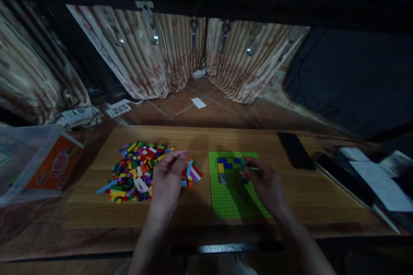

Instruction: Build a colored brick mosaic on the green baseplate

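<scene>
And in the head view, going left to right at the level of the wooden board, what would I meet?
Plastic box → brick pile → green baseplate → phone → second phone. The hands overlap the pile and baseplate, so I leave them out.

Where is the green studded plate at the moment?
In the head view, the green studded plate lies right of centre on the wooden tabletop, between the brick pile and the black phone, partly covered by the right hand.

Brick pile (133, 171) blocks left; gap beside baseplate (230, 202).
</scene>
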A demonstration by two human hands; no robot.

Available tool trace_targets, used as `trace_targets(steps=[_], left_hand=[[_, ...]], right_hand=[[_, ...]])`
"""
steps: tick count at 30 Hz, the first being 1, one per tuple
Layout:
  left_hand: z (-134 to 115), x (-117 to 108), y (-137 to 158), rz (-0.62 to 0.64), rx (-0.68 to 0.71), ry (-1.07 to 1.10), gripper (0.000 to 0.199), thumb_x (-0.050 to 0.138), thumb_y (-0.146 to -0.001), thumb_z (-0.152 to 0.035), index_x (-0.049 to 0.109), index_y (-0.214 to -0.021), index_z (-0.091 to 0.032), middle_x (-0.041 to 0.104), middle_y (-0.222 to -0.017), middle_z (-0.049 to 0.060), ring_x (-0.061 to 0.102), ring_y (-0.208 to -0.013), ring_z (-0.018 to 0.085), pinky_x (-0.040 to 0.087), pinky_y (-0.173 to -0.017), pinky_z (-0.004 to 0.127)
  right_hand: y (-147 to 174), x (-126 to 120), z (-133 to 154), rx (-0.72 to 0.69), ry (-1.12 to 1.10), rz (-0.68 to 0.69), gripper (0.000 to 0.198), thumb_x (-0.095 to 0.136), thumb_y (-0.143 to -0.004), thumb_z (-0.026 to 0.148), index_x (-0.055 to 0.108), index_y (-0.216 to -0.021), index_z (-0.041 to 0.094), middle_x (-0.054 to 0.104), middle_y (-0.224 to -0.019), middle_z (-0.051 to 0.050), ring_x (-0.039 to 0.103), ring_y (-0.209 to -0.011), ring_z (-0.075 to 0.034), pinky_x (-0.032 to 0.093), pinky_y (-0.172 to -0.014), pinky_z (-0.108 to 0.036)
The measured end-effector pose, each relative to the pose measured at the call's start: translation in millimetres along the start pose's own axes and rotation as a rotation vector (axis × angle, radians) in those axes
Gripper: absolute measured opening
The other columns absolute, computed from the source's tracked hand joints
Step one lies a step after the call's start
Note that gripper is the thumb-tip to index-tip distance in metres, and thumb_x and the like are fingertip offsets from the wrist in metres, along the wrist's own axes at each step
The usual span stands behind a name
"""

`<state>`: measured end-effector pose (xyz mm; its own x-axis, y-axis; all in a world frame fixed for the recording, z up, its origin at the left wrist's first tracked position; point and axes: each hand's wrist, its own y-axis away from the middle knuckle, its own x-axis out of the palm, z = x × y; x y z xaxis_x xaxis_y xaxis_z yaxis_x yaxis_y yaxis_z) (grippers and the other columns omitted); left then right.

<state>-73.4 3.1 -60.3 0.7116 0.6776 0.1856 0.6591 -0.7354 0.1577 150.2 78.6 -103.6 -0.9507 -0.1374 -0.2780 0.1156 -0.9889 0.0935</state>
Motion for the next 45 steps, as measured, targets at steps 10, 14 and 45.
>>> trace_targets(steps=[10,14,45], left_hand=[[52,57,33,0.399,0.120,-0.646,0.018,0.055,-0.081,-0.025,0.071,-0.090,-0.022,0.068,-0.073,0.003,0.055,-0.054,0.014,0.038,-0.054,0.024],[59,67,37,0.474,0.225,-0.837,0.021,0.051,-0.084,-0.023,0.070,-0.092,-0.023,0.069,-0.074,0.004,0.060,-0.061,0.017,0.040,-0.060,0.027],[74,90,47,0.457,0.501,-1.352,0.021,0.049,-0.087,-0.026,0.064,-0.102,-0.025,0.060,-0.105,0.007,0.054,-0.096,0.024,0.038,-0.083,0.040]], right_hand=[[-9,-21,-9,-0.058,0.265,0.051,0.023,0.060,-0.075,0.030,0.071,-0.093,0.020,0.073,-0.091,-0.007,0.067,-0.083,-0.022,0.052,-0.076,-0.036],[-11,-16,-10,-0.074,0.322,0.088,0.022,0.058,-0.076,0.026,0.070,-0.094,0.020,0.073,-0.090,-0.006,0.068,-0.084,-0.021,0.051,-0.078,-0.036],[-24,-12,-26,-0.114,0.469,-0.096,0.025,0.052,-0.082,0.036,0.068,-0.089,0.018,0.070,-0.088,-0.008,0.064,-0.078,-0.021,0.048,-0.074,-0.035]])
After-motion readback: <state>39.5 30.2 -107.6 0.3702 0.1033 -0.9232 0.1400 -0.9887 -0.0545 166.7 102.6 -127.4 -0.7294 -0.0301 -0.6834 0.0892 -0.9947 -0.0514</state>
